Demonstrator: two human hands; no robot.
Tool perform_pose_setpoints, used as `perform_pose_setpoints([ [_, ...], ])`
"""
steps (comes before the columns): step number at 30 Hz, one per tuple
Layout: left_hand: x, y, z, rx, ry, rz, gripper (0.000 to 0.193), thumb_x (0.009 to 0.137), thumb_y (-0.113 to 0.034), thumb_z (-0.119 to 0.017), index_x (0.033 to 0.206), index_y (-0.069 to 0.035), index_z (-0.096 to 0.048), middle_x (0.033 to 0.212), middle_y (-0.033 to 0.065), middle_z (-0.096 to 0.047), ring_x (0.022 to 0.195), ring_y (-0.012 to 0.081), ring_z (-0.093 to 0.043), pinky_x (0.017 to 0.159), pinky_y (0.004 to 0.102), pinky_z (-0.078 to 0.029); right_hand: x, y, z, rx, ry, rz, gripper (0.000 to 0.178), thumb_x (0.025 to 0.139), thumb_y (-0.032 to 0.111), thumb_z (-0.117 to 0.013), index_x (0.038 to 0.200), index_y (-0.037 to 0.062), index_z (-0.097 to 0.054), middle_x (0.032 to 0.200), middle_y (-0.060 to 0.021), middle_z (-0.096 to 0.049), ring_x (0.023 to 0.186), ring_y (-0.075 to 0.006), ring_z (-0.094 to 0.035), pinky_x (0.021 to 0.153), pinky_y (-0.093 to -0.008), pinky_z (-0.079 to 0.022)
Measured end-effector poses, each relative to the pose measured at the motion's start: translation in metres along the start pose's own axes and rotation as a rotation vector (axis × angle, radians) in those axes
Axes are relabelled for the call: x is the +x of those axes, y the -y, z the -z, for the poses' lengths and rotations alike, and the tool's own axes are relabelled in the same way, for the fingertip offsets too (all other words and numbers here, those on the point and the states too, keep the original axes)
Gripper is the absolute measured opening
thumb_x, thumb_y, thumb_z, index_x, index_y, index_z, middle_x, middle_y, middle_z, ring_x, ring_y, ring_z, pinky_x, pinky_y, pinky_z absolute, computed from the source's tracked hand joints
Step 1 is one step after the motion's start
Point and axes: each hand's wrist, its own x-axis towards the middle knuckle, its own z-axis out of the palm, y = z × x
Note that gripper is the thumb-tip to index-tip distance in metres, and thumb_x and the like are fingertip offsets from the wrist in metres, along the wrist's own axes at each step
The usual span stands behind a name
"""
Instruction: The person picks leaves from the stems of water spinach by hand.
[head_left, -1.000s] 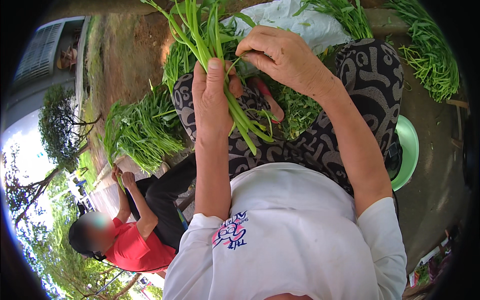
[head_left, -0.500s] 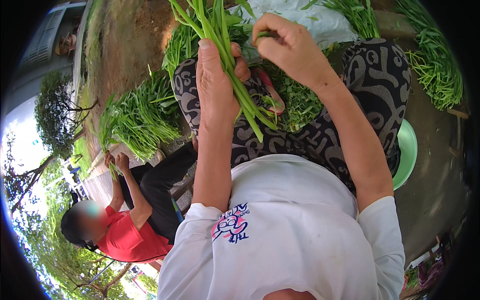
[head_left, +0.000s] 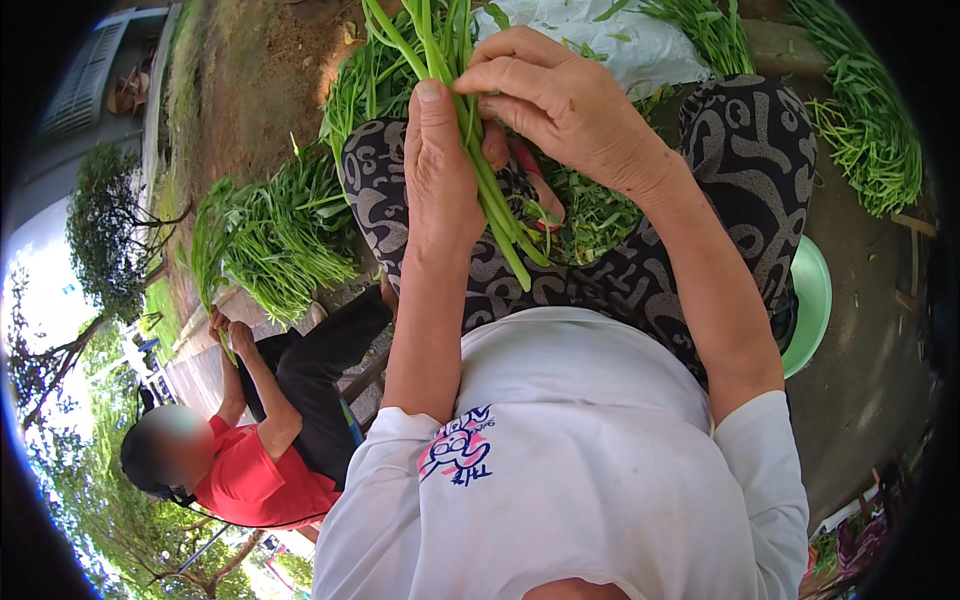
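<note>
Green stalks (head_left: 491, 200), slanting upper left to lower right, are clasped in the left hand (head_left: 440, 170) above the lap (head_left: 625, 285) and met from the right by the right hand (head_left: 560, 105), its pinch unclear.

The left hand (head_left: 440, 165), stalks (head_left: 489, 190) and right hand (head_left: 565, 108) fill the upper centre, closing the way straight up the frame. Below them, a hand could pass between the left forearm (head_left: 430, 325) and right forearm (head_left: 715, 290), over the lap (head_left: 585, 300). The left knee (head_left: 375, 165) and right knee (head_left: 745, 135) wall in the leaves (head_left: 597, 215) near the centre. Another passage runs over the ground (head_left: 865, 340) at far right, the basin (head_left: 813, 305) edging its left side and the right heap (head_left: 875, 135) its upper end. At left, the left heap (head_left: 290, 240) and co-worker (head_left: 265, 475) stand in the way.
</note>
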Motion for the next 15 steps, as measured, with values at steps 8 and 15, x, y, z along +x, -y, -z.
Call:
perform_pose_setpoints([
  [8, 0.0007, -0.0041, -0.0004, -0.056, -0.050, 0.054, 0.053, 0.098, -0.053, -0.034, 0.093, -0.006, -0.057, 0.064, 0.0020, -0.049, 0.059, 0.0124, -0.044, 0.056, 0.0275, -0.038, -0.0011, -0.0040, 0.0021, -0.145, 0.012, 0.078, 0.007, 0.081, 0.013, -0.065, 0.087, 0.0139, -0.062, 0.083, 0.0009, -0.056, 0.071, -0.0200, -0.061, 0.059, -0.0330, -0.051],
  [15, 0.0020, 0.0010, 0.0049, -0.143, 0.018, 0.051, 0.046, 0.099, -0.046, -0.036, 0.096, -0.006, -0.059, 0.069, 0.0006, -0.052, 0.059, 0.0114, -0.042, 0.057, 0.0266, -0.034, -0.0032, 0.0010, 0.0016, -0.093, 0.054, -0.013, 0.004, 0.081, 0.009, -0.060, 0.082, 0.0116, -0.058, 0.080, -0.0009, -0.057, 0.067, -0.0220, -0.062, 0.059, -0.0344, -0.050],
])
